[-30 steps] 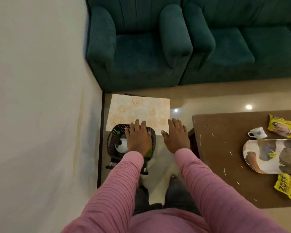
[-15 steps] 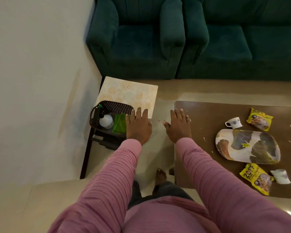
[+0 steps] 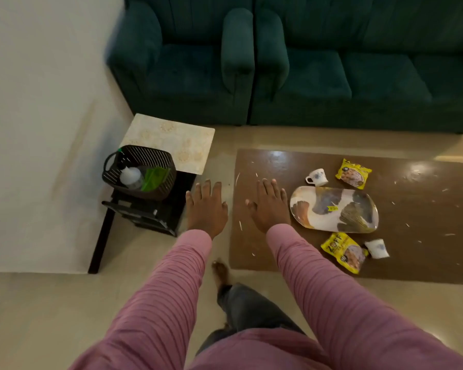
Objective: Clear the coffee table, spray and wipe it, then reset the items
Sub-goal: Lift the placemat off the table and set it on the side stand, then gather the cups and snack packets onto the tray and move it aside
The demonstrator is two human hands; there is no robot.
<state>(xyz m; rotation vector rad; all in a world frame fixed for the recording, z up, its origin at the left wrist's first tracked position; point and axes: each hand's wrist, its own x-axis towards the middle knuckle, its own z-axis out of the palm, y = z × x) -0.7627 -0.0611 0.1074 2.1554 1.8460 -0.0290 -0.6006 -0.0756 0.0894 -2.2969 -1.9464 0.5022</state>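
Since the brown surface (image 3: 358,209) at right of frame carries all its things, clearing looks not yet begun: a tray (image 3: 334,209) at its middle, one cup (image 3: 316,177) just above the tray, a second cup (image 3: 377,248) tipped below it, and two yellow packets, one (image 3: 353,173) beside the upper cup, one (image 3: 344,252) touching the tipped cup. White specks litter the top. Spraying, wiping and resetting all remain. Left of centre a basket (image 3: 141,172) holds a spray bottle (image 3: 130,177) and green cloth (image 3: 154,177). Neither grip holds anything: the left hand (image 3: 206,209) hangs flat over the floor, fingers spread; the right hand (image 3: 269,206) hovers flat over the surface's left edge, just beside the tray.
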